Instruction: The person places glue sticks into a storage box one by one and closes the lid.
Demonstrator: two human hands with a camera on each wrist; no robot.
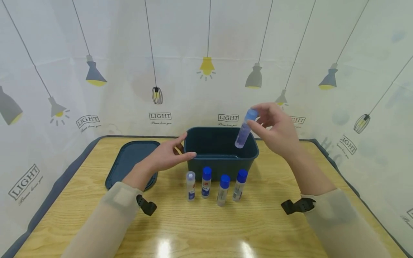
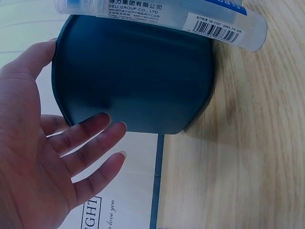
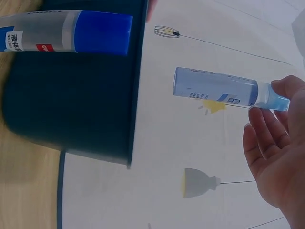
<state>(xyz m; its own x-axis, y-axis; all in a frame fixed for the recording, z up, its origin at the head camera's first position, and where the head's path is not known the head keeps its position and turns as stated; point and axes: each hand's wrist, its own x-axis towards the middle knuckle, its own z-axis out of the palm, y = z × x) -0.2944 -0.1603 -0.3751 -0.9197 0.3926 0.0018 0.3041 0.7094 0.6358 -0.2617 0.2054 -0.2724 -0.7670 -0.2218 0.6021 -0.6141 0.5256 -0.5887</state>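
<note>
My right hand (image 1: 276, 132) pinches a liquid glue bottle (image 3: 214, 87) by its light blue cap end. In the head view that bottle hangs tilted over the right part of a dark teal bin (image 1: 219, 165), its bottom end lowest. My left hand (image 1: 164, 154) touches the bin's left end, thumb at the front corner and fingers spread along the side. Several more clear glue bottles stand upright in front of the bin. The leftmost bottle (image 1: 191, 187) shows a whitish top, while others, like the middle one (image 1: 223, 190), wear dark blue caps.
A dark teal lid (image 1: 132, 157) lies flat on the wooden table (image 1: 193, 229), left of the bin and partly behind my left hand. Behind the table's far edge hangs a pale cloth (image 1: 180, 71) printed with lamps.
</note>
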